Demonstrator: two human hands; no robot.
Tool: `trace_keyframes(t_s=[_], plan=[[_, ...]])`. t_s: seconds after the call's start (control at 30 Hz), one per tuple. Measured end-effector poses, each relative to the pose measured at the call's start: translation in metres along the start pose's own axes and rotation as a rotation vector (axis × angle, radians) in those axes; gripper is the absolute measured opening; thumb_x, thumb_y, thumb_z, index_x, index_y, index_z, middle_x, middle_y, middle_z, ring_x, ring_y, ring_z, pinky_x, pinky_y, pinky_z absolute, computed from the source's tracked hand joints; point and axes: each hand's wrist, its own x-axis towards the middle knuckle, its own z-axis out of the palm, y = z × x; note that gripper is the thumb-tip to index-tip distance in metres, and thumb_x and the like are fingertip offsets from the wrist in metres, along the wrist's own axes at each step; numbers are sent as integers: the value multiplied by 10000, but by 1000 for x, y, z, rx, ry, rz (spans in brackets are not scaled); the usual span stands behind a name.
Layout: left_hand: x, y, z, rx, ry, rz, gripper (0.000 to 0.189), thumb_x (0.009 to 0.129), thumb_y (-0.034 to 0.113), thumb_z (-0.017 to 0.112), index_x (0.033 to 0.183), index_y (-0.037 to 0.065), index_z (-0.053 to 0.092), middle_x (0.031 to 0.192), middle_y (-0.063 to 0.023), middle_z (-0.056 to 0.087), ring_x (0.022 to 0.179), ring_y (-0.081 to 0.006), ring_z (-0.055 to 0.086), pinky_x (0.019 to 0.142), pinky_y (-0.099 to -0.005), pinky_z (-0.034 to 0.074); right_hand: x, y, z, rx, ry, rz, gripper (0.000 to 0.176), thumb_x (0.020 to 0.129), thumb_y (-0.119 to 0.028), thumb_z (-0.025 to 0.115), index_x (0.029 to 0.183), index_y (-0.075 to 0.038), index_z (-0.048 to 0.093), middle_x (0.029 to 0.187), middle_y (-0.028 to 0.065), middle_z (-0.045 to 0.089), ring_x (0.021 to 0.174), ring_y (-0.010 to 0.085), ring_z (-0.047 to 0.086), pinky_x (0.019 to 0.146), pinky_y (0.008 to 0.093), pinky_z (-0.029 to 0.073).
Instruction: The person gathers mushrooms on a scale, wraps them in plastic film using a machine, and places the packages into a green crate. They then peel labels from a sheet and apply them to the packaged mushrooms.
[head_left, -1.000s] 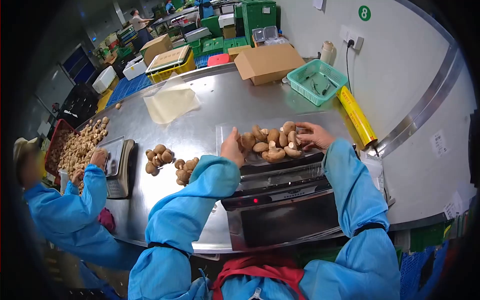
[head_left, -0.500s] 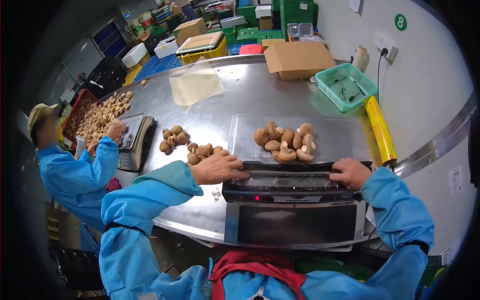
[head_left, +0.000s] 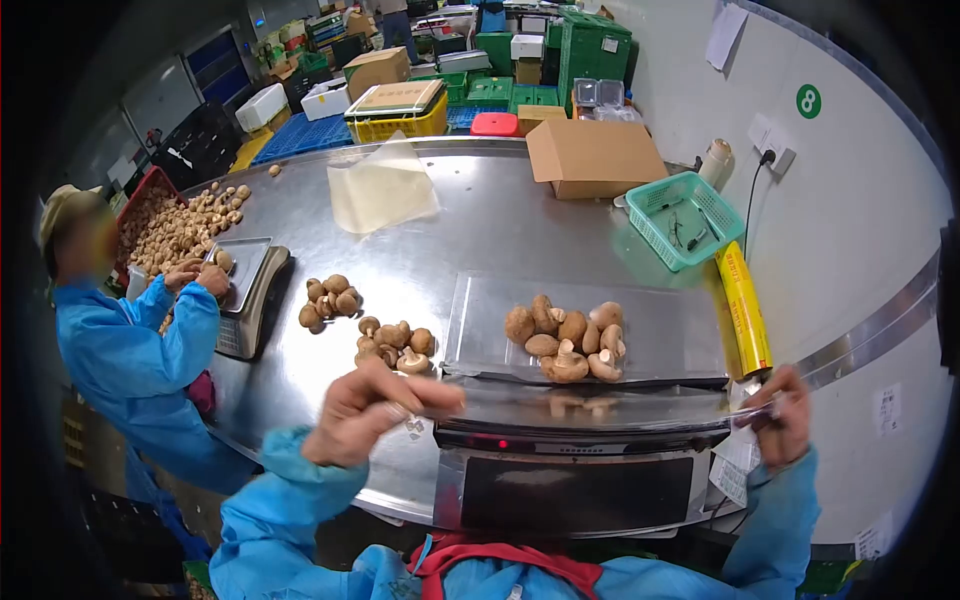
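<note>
A sheet of clear plastic film stretches between my two hands above the front of the wrapping machine, which has a red light lit. At the left end, my left hand pinches the film's edge. The opposite end is held between the closed fingers of my right hand. Behind the film, several brown mushrooms lie grouped on the machine's flat top, some with stems up. Two loose piles of mushrooms sit left of it: a nearer pile and a farther pile.
At the left, a co-worker handles mushrooms beside a scale and a large mushroom heap. A cardboard box, green basket and yellow film-roll box stand at right. A translucent sheet lies toward the back.
Both hands have lifted from the machine's film slot and come back towards me, drawing film out between them. My right hand also moved outward. The whole view has shifted slightly.
</note>
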Motion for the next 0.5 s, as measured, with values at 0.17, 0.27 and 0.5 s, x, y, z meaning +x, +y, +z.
trace_keyframes(t_s=[0.17, 0.27, 0.5], plan=[[123, -37, -31, 757, 62, 364, 133, 886, -43, 465, 1005, -11, 515, 1090, -183, 613, 996, -249, 614, 855, -318, 498, 133, 12, 9, -895, -80, -586, 350, 820, 100, 435, 1143, -25, 485, 1101, 229, 568, 1050, 319, 569, 939, 392, 440], [162, -107, -73, 1074, -105, 337, 429, 811, -92, 462, 1206, 76, 487, 1237, -166, 522, 1084, -309, 552, 940, -343, 449, 197, 60, -14, -1782, -449, -728, 567, 753, 119, 463, 1275, -104, 454, 1304, 225, 434, 1222, 325, 430, 1011, 382, 374], [146, -194, -85, 1391, -370, 1, 552, 816, 29, 500, 1343, 125, 367, 1402, -180, 312, 1187, -331, 442, 995, -403, 376, 217, 150, -41, -1885, -375, -626, 478, 804, -26, 474, 1278, -86, 456, 1363, 225, 355, 1261, 340, 365, 1043, 416, 314]])
